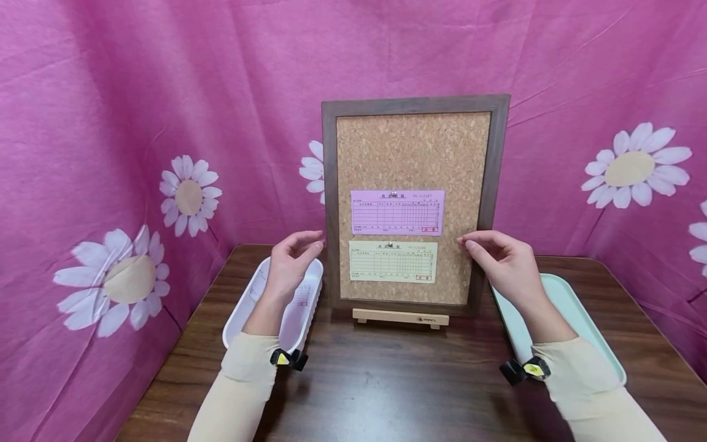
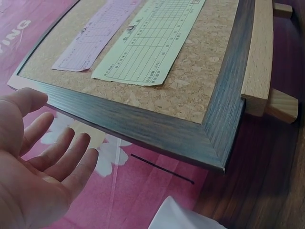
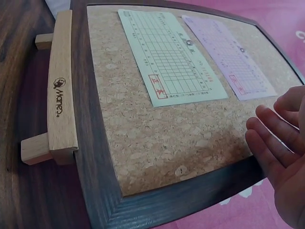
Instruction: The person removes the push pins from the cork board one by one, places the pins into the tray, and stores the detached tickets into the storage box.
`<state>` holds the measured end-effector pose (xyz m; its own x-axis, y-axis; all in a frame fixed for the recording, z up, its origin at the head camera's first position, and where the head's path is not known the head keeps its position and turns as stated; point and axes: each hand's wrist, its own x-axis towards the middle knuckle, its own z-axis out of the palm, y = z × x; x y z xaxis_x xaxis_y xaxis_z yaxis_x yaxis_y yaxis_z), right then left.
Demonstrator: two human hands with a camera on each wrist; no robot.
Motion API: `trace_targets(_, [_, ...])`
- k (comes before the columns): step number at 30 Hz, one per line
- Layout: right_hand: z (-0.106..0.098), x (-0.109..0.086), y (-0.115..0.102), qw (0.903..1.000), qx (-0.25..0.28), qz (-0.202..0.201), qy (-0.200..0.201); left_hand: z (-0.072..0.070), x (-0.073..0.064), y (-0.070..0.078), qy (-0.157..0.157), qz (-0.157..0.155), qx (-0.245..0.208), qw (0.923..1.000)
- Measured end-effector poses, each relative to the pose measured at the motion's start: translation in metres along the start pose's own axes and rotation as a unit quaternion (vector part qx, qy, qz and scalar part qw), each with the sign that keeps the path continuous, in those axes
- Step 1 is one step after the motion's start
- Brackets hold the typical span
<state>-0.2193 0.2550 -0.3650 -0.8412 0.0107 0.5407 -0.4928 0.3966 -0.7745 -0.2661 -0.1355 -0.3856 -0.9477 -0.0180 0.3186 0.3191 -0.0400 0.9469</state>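
Observation:
A framed corkboard [image 1: 414,153] leans upright on a small wooden easel [image 1: 400,317]. Pinned to it are a purple form slip [image 1: 394,215] and, just below, a pale green form slip [image 1: 386,273], each with a silver pushpin at its top edge. My left hand [image 1: 287,267] hovers beside the frame's left edge; in the left wrist view its fingers are spread and loosely bent, with nothing between them. Over the board's right edge is my right hand [image 1: 505,261], fingertips close to the cork right of the slips. Its fingers are relaxed, and no object shows in them.
A white plastic basket [image 1: 234,334] with printed paper [image 1: 302,293] inside stands left of the board, beneath my left forearm. On the right lies a mint-green tray [image 1: 585,331], partly behind my right arm. A pink daisy-print curtain [image 1: 248,123] hangs behind the wooden table [image 1: 359,387].

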Motion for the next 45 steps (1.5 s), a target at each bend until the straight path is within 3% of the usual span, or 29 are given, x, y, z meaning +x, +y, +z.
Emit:
trace_targets(12, [0.008,0.008,-0.007,0.9999,0.001,-0.011,-0.002,0.011,0.002,0.005,-0.014,0.001,0.035,0.9993])
trace_targets(21, [0.021,0.013,-0.009,0.9998,0.009,-0.019,-0.007,0.016,-0.001,0.004,-0.02,-0.009,0.035,0.9992])
trace_targets(35, [0.029,0.018,-0.014,0.9993,0.023,-0.025,-0.014,0.026,-0.001,0.004,-0.041,0.014,0.039,0.9983])
trace_targets(45, [0.029,0.02,-0.019,0.9995,0.027,-0.016,-0.008,0.033,0.0,0.003,-0.036,0.029,0.076,0.9961])
